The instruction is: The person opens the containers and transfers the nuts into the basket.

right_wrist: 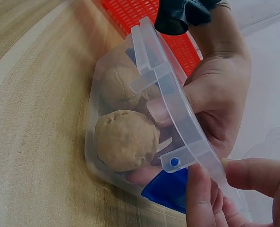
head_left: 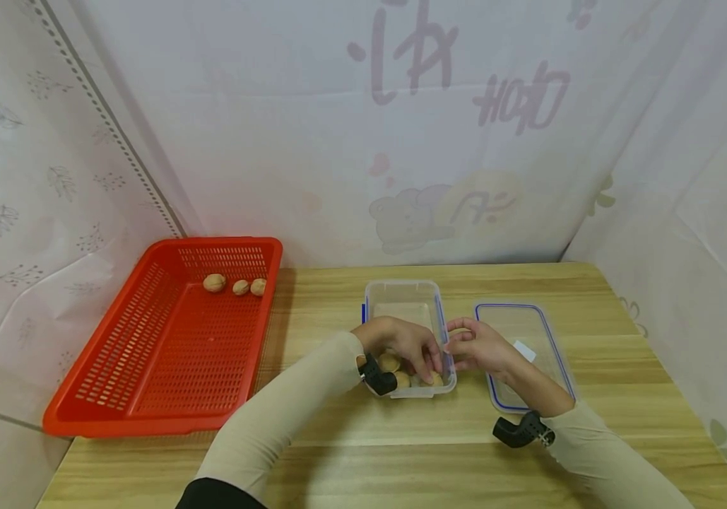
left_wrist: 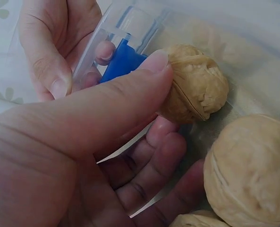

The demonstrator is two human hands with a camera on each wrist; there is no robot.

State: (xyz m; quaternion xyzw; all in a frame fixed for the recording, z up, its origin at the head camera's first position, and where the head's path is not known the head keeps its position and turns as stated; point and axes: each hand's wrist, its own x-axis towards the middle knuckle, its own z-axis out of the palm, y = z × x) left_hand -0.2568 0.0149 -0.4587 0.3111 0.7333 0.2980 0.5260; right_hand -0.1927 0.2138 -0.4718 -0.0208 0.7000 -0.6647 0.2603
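Note:
Inside the clear plastic box [head_left: 401,290], my left hand [head_left: 410,345] reaches down and grips a walnut [left_wrist: 196,85] between thumb and fingers, at the box's near right corner. Another walnut [left_wrist: 248,170] lies beside those fingers, and more walnuts [head_left: 390,363] sit in the near half of the box, partly hidden by the hand. My right hand [head_left: 480,346] pinches the right rim of the box, thumb [right_wrist: 253,176] on one side and fingers on the other, next to a blue latch [right_wrist: 168,190].
To the left stands a red plastic basket [head_left: 175,424] with three walnuts [head_left: 213,283] at its far end. A clear lid with a blue seal [head_left: 516,322] lies right of the box, under my right forearm. A white patterned curtain [head_left: 312,141] hangs behind the wooden table [head_left: 395,452].

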